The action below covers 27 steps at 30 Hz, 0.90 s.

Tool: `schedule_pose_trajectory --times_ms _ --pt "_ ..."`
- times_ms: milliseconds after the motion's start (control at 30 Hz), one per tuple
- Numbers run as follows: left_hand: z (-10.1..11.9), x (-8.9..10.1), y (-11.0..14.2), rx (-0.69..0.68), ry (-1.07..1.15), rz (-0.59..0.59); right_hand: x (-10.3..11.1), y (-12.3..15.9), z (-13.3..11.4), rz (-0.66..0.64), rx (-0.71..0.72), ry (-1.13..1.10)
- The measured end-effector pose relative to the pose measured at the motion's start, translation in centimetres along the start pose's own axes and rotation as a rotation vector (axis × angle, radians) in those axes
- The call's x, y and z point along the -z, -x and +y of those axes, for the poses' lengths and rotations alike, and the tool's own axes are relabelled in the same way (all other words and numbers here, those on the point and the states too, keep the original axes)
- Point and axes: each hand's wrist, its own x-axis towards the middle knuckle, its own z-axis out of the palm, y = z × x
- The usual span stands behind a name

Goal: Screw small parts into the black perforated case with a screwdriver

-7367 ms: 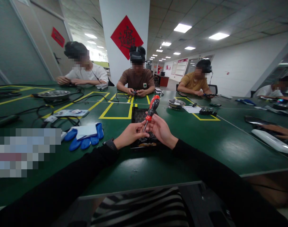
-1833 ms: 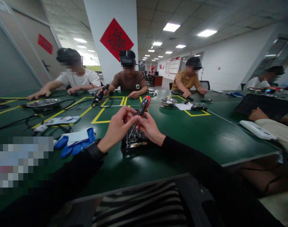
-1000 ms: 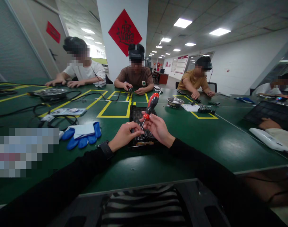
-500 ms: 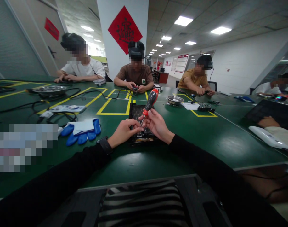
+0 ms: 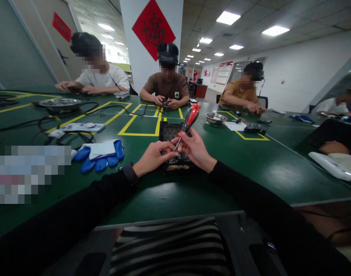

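Observation:
A red and black screwdriver leans up to the right, held near its collar by my right hand. My left hand is closed in a pinch at the lower end of the metal shaft. Whatever small thing sits between those fingertips is too small to make out. Directly beneath both hands lies a black, open-topped casing with dark parts inside. My hands hide much of its middle. Along its near edge runs a brownish strip.
Blue and white gloves lie to the left, near black cables and a metal bowl. Another metal bowl and black parts stand right. A white device lies beside a person's hand. Several people sit around the table.
Since 1.8 s ago my left hand has come down from beside the screwdriver's collar to its shaft end. The screwdriver stays in my right hand. Opposite, a person's hands have come together around a small object.

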Motion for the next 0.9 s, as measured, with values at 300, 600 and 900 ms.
schedule_pose_trajectory --times_ms 300,600,900 --pt "0.13 0.07 0.00 0.044 0.051 -0.037 -0.07 0.00 -0.40 0.024 -0.064 0.002" --pt "0.18 -0.03 0.08 0.046 0.088 -0.050 -0.21 0.08 -0.14 0.036 -0.005 0.054" --pt "0.46 0.12 0.01 0.050 0.161 -0.065 -0.03 0.01 -0.34 0.024 -0.030 0.009"
